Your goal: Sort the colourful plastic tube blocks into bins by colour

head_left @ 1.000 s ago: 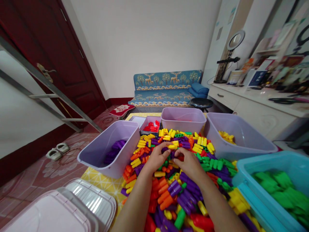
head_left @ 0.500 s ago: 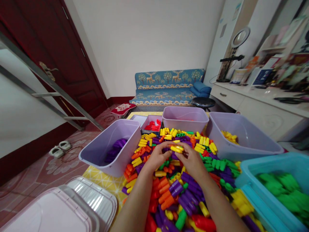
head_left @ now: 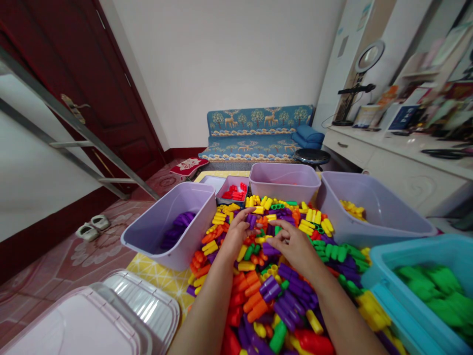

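Colourful plastic pieces, in yellow, orange, purple, green and red, form a wide pile (head_left: 254, 291) on the table. Above its far middle part, my left hand (head_left: 239, 230) has its thumb and fingers closed around a small purple piece (head_left: 252, 220). My right hand (head_left: 290, 240) is just to the right, palm turned inward and fingers apart, with nothing visibly gripped. Below its fingertips lies another purple piece (head_left: 271, 249). The two hands do not touch each other.
Lilac bins stand at the left (head_left: 199, 224), back (head_left: 284, 181) and right (head_left: 384, 217), near a small box of red pieces (head_left: 235, 192). A turquoise bin (head_left: 388, 261) holds green pieces. Lids (head_left: 148, 305) lie at lower left.
The yellow piece that was between both hands is no longer held. My hands have moved apart; the left now has a purple piece, and the right has opened.
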A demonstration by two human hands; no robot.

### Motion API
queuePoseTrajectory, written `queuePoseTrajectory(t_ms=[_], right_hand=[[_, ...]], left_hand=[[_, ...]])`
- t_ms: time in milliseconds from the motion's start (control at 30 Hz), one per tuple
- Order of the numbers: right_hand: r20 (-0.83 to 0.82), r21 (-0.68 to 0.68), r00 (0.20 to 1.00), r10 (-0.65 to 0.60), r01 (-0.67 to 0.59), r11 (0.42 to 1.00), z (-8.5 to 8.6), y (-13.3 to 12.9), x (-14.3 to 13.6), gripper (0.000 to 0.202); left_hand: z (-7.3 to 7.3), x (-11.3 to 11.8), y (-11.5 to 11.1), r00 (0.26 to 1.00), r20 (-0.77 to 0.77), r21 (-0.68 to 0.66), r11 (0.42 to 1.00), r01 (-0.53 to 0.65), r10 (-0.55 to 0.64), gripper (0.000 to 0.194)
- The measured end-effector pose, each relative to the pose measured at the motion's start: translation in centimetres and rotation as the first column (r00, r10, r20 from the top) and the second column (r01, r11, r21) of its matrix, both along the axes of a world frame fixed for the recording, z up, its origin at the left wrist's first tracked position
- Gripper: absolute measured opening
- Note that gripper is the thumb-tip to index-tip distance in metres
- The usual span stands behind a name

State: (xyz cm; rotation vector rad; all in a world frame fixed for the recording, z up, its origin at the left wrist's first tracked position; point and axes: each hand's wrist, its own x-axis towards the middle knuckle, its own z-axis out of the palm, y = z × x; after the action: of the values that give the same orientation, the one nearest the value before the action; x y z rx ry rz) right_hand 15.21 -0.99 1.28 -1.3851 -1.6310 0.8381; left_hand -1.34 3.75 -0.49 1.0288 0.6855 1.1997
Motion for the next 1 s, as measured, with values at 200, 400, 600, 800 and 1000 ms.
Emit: queuePoseTrajectory(t_ms=[200,400,600,800,1000], right_hand=[[-0.187,-0.012,0.981,-0.053,0.051,0.999,-0.1,0.4,-0.1,0.026],[-0.157,0.011,0.984,-0.082,0.085,0.996,-0.6,0.6,-0.1,0.023],[-0.128,0.053,0.985,-0.111,0.119,0.992,-1.2,0.8,0.0,0.022],[-0.195,0.112,0.958,-0.208,0.233,0.966,-0.7,0.8,0.0,0.022],[-0.232,0.145,0.954,-0.188,0.225,0.963,-0.7,0.7,-0.3,0.021]], left_hand=[[-0.1,0.0,-0.1,1.0,-0.014,0.009,1.0,-0.025,0.025,0.053],[-0.5,0.0,0.1,0.999,-0.034,0.055,0.998,-0.017,0.018,0.059],[-0.3,0.4,0.0,0.994,-0.113,0.051,0.999,0.009,-0.003,0.055],[-0.1,0.2,-0.1,0.986,-0.161,0.118,0.991,0.059,-0.039,0.047],[0.6,0.3,-0.7,0.969,-0.223,0.167,0.976,0.143,-0.104,0.047]])
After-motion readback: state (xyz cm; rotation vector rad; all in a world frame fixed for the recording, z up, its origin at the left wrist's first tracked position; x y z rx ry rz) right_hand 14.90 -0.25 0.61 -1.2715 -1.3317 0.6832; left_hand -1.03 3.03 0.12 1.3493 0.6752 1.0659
